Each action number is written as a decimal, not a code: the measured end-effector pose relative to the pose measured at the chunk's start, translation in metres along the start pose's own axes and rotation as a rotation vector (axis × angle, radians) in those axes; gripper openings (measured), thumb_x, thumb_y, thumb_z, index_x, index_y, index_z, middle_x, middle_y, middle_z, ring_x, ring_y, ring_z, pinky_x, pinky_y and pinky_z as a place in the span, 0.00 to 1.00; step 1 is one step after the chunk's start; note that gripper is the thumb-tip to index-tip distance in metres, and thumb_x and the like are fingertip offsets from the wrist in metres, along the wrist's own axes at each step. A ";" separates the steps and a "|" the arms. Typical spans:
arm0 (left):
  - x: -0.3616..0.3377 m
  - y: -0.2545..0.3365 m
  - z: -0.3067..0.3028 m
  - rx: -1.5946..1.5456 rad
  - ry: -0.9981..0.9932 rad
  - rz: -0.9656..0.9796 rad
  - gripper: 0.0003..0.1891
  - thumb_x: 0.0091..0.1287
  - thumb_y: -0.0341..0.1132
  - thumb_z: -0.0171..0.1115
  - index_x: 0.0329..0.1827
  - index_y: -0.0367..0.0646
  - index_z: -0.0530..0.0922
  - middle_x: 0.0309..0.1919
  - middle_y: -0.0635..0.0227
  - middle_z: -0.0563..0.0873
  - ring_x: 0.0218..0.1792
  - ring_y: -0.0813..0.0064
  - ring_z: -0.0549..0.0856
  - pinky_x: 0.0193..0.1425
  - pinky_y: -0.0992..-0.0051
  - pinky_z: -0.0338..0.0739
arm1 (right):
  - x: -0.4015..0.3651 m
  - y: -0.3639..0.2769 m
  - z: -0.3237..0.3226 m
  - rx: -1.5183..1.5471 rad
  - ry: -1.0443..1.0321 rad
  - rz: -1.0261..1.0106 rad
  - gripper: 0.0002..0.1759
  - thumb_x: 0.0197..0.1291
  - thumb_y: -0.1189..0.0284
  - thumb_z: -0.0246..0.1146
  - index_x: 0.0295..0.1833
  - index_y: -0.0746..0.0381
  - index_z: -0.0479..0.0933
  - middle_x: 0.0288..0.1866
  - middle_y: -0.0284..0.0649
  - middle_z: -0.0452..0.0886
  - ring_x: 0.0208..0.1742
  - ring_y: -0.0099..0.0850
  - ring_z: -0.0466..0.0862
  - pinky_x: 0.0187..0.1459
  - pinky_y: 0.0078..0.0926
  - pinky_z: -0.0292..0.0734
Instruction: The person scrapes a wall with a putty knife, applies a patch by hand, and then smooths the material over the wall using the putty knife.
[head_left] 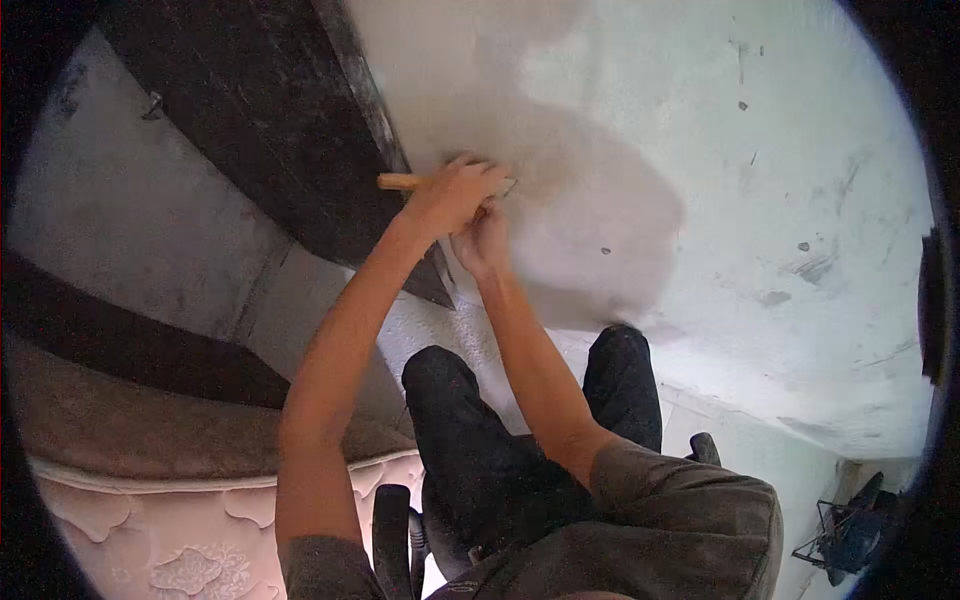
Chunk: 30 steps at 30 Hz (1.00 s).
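My left hand (458,200) is closed around a wooden-handled tool (397,181) held level against the pale wall. The light wood handle sticks out to the left of my fist. A small pale, thin end shows past my fingers on the right, too little to tell the tool's exact kind. Just below, my right hand (486,246) is raised with its fingers bent and pressed up close to the left hand. Whatever those fingers grip, if anything, is hidden. Both hands are at the wall (600,190), close to the edge of a dark door frame (385,120).
Left of the hands stands a dark wooden panel (270,90). A pink quilted mattress (200,540) lies lower left. My knees (440,375) point at the wall, and a black chair armrest (391,540) is beside me. A dark object (850,530) sits on the floor lower right.
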<state>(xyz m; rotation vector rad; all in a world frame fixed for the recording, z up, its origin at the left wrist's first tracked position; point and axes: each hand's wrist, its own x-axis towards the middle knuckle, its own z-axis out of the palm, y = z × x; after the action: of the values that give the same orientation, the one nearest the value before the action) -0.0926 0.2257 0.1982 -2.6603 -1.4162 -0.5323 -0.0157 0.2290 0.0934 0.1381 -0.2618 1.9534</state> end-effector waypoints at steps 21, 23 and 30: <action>-0.002 0.004 -0.007 -0.111 -0.056 -0.076 0.18 0.65 0.32 0.53 0.58 0.43 0.73 0.51 0.50 0.81 0.55 0.49 0.78 0.57 0.57 0.73 | -0.007 0.002 0.016 -0.098 0.160 -0.029 0.16 0.72 0.67 0.43 0.55 0.63 0.70 0.51 0.37 0.79 0.52 0.29 0.79 0.55 0.30 0.75; -0.003 0.005 -0.005 -0.117 -0.041 -0.073 0.18 0.65 0.32 0.53 0.58 0.42 0.72 0.51 0.50 0.81 0.55 0.49 0.77 0.57 0.57 0.73 | -0.002 0.002 0.006 -0.108 0.147 -0.018 0.16 0.72 0.67 0.43 0.55 0.63 0.70 0.51 0.37 0.79 0.52 0.29 0.79 0.55 0.30 0.75; -0.014 -0.003 0.019 -0.101 0.059 -0.150 0.21 0.59 0.28 0.58 0.57 0.39 0.72 0.47 0.50 0.82 0.55 0.49 0.78 0.55 0.55 0.74 | -0.008 0.000 0.003 -0.204 0.127 0.034 0.15 0.69 0.66 0.46 0.52 0.62 0.72 0.49 0.36 0.79 0.51 0.29 0.79 0.55 0.31 0.74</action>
<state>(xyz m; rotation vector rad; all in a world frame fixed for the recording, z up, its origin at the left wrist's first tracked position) -0.0967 0.2209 0.1754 -2.6021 -1.6223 -0.7072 -0.0131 0.2212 0.0944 -0.1240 -0.3791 1.9472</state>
